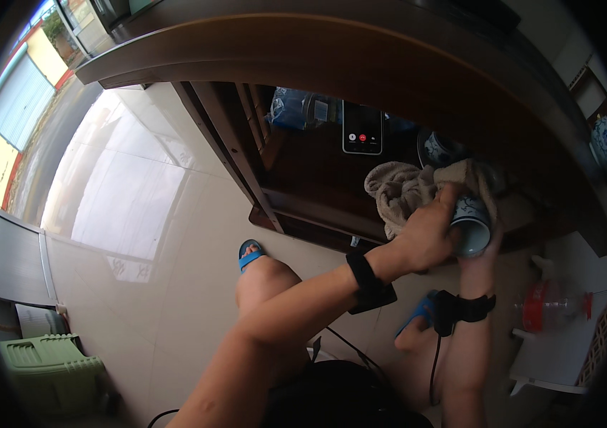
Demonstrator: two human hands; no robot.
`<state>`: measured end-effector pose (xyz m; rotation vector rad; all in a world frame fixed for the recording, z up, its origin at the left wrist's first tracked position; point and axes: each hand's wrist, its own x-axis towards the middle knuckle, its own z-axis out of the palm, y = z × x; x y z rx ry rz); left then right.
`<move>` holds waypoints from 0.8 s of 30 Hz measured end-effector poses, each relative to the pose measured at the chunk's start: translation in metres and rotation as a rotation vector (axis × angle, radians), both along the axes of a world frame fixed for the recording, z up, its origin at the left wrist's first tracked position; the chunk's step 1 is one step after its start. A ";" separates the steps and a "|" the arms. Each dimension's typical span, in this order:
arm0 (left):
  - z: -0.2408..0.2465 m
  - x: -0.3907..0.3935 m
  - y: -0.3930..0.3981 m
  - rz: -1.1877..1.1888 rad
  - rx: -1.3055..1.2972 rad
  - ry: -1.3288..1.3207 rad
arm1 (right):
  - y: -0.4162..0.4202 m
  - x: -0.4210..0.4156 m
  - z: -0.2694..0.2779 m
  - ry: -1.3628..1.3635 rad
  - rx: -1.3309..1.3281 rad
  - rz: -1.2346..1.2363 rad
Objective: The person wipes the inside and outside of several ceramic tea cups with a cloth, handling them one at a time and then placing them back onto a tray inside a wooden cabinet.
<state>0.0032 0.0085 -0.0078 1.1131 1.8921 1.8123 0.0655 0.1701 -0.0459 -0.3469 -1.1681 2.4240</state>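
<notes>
A blue-and-white porcelain cup (472,227) lies tilted with its mouth towards me. My right hand (488,238) holds it from its right and underside, partly hidden behind it. My left hand (432,227) is at the cup's left side, its fingers against a beige cloth (456,174) that wraps over the cup's far side. Bunched grey-beige cloth (402,192) rests on the shelf edge beside my left hand. Behind the cloths, in shadow, stands another blue-and-white porcelain piece (437,150).
A smartphone (362,128) stands on the dark wooden shelf (314,166) beside plastic-wrapped items (295,109). The thick tabletop edge (282,48) overhangs the shelf. A plastic bottle (549,306) is at the right, a green plastic stool (52,364) at the lower left.
</notes>
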 end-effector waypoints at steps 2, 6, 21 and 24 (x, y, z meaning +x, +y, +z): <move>0.002 -0.002 -0.003 0.023 -0.030 0.009 | -0.003 -0.002 0.004 -0.028 0.006 0.002; -0.001 -0.004 -0.004 0.115 -0.018 0.066 | -0.027 -0.006 0.032 -0.089 0.111 -0.046; -0.004 -0.003 -0.002 0.343 -0.203 0.423 | -0.036 -0.007 0.039 -0.191 0.734 -0.040; -0.009 -0.003 0.003 0.352 -0.182 0.358 | -0.043 -0.009 0.047 -0.188 0.827 -0.066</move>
